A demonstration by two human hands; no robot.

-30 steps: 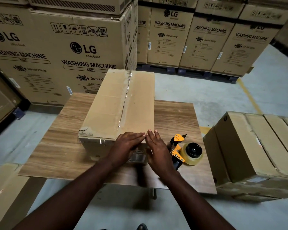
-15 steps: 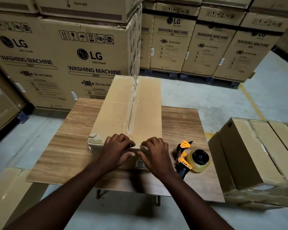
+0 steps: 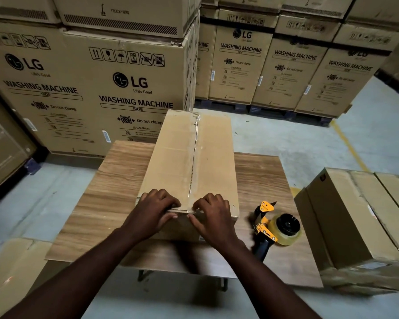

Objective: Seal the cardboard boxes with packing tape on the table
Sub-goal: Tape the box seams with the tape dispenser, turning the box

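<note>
A long cardboard box (image 3: 173,157) lies lengthwise on the wooden table (image 3: 101,203), with a strip of clear packing tape (image 3: 195,155) running down its top seam. My left hand (image 3: 153,210) and my right hand (image 3: 214,215) sit on either side of the seam at the box's near top edge. The fingers of both curl onto the top and the thumbs lie against the front face, pinching the edge where the tape folds over. A yellow and black tape dispenser (image 3: 276,226) with a clear roll lies on the table just right of my right hand, untouched.
Several sealed brown boxes (image 3: 355,215) are stacked on the floor to the right of the table. Tall washing machine cartons (image 3: 101,88) form a wall behind and to the left. Another carton (image 3: 9,261) stands at the lower left. Grey concrete floor surrounds the table.
My hands rose from the box's front face to its near top edge and the fingers curled over it. The view moved closer to the box. The dispenser stayed put.
</note>
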